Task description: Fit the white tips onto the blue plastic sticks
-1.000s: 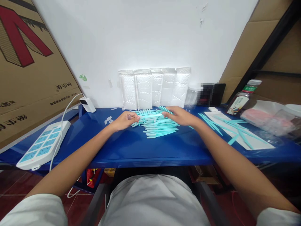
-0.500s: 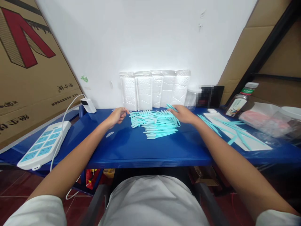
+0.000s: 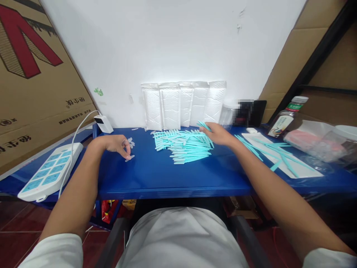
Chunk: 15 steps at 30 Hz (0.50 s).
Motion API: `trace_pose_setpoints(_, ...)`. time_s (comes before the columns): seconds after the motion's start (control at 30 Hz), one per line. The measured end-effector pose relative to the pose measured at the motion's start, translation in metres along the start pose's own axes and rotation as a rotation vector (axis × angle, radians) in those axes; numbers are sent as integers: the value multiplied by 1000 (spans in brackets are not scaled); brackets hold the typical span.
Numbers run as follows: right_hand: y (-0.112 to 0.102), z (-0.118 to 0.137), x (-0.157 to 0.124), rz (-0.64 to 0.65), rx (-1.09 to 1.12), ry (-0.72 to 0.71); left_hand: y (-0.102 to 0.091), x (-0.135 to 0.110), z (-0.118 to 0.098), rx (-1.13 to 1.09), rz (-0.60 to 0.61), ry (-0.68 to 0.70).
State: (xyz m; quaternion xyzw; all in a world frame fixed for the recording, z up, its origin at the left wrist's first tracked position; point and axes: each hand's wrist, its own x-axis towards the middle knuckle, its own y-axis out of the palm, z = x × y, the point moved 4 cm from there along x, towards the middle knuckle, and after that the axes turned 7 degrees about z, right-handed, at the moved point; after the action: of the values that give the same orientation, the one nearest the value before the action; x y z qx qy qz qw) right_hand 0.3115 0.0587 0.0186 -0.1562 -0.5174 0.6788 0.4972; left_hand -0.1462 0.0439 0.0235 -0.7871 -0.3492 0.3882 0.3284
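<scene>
A heap of thin turquoise sticks (image 3: 185,145) lies at the back middle of the blue table (image 3: 173,178). My right hand (image 3: 219,134) rests on the heap's right end, fingers closed on one turquoise stick (image 3: 204,126) that pokes up from them. My left hand (image 3: 117,143) is out to the left of the heap, fingers curled downward and pinched near small clear plastic caps (image 3: 130,157) on the table. Whether it holds one I cannot make out.
White padded envelopes (image 3: 182,104) lean on the wall behind the heap. A white power strip (image 3: 48,173) with cable and charger (image 3: 103,123) lies at the left. More turquoise sticks on white sheets (image 3: 279,152), a bottle (image 3: 284,119) and plastic bags (image 3: 318,141) are at the right. Cardboard stands at both sides.
My left hand has left the heap and moved left and nearer to me, down to the small clear caps. My right hand stays at the heap's right end.
</scene>
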Motion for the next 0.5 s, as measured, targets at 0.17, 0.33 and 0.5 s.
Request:
trace_pose_setpoints(0.17,2,-1,0,11,2,-3,20,15,-25,49,209,-7)
trace_pose_setpoints(0.33,4,-1,0,-3,-16,-20,38,30,-64,10,110,118)
trace_pose_setpoints(0.5,3,3,0,2,-24,-26,47,43,-76,-40,23,183)
